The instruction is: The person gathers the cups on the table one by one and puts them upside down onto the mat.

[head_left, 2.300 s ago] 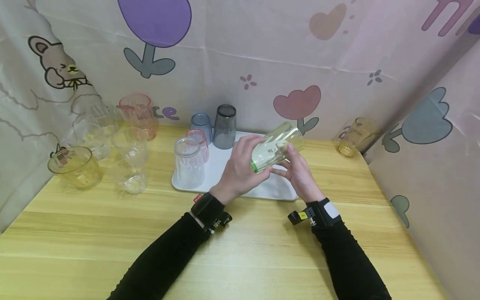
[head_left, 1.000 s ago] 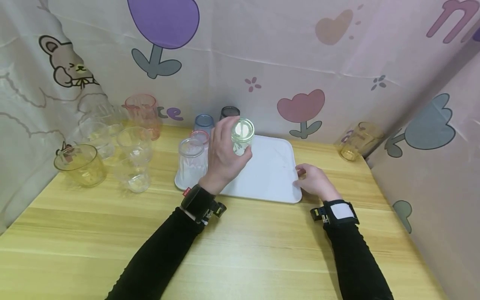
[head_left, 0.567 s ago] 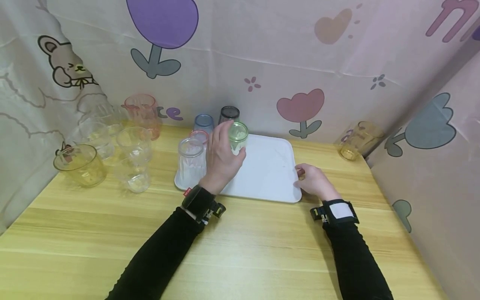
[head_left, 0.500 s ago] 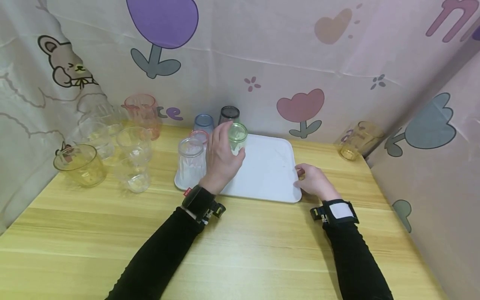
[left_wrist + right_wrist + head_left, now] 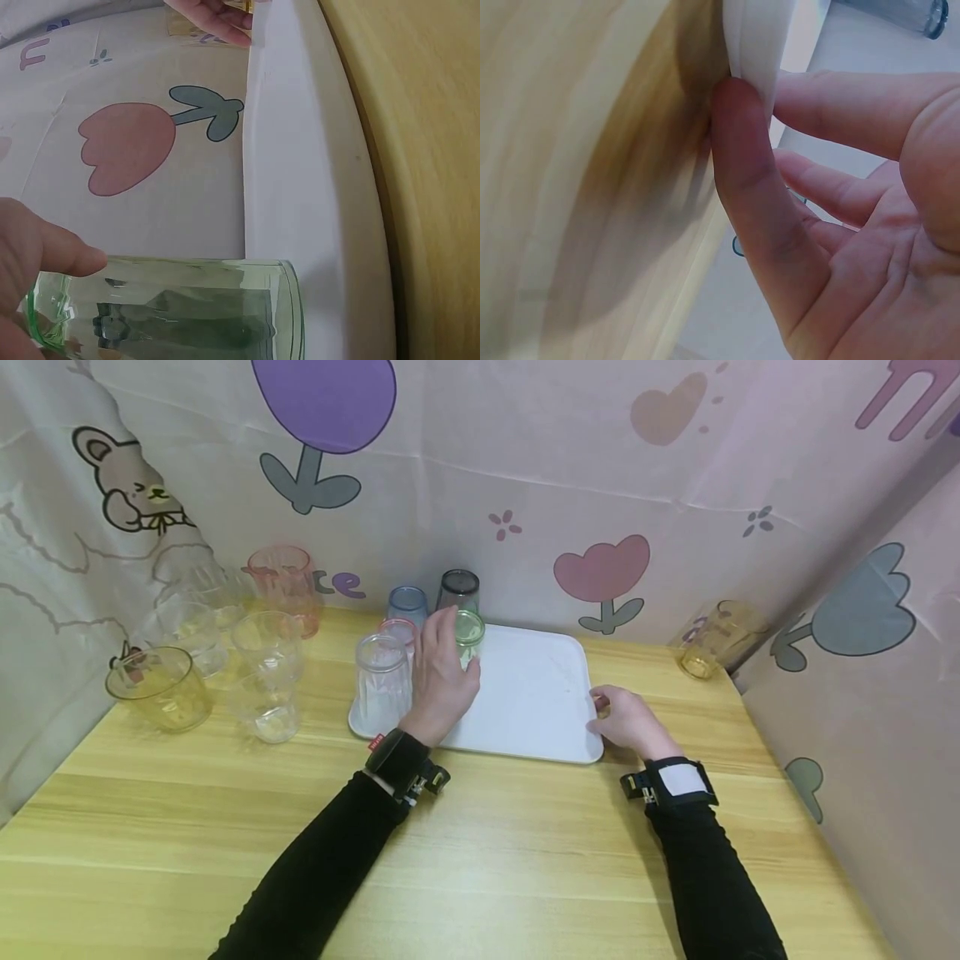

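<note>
Head view: the left hand [image 5: 438, 681] grips a green cup [image 5: 469, 635], fingers curled round its side. The cup stands upside down on the white tray [image 5: 536, 710], near the tray's far left part, just beside a pink cup [image 5: 397, 635] and in front of a grey cup [image 5: 458, 589] and a blue cup [image 5: 407, 604]. A clear cup [image 5: 381, 675] stands on the tray's near left corner. The right hand [image 5: 626, 722] holds the tray's right edge with curled fingers. More cups stand on the bench [image 5: 480, 843] to the left, and a yellow cup [image 5: 716, 639] lies at the far right.

Left wrist view: the thumb lies on the green cup [image 5: 187, 307], whose rim sits on the tray [image 5: 300, 195].

Right wrist view: the fingers [image 5: 742, 172] pinch the tray's edge [image 5: 754, 37].
</note>
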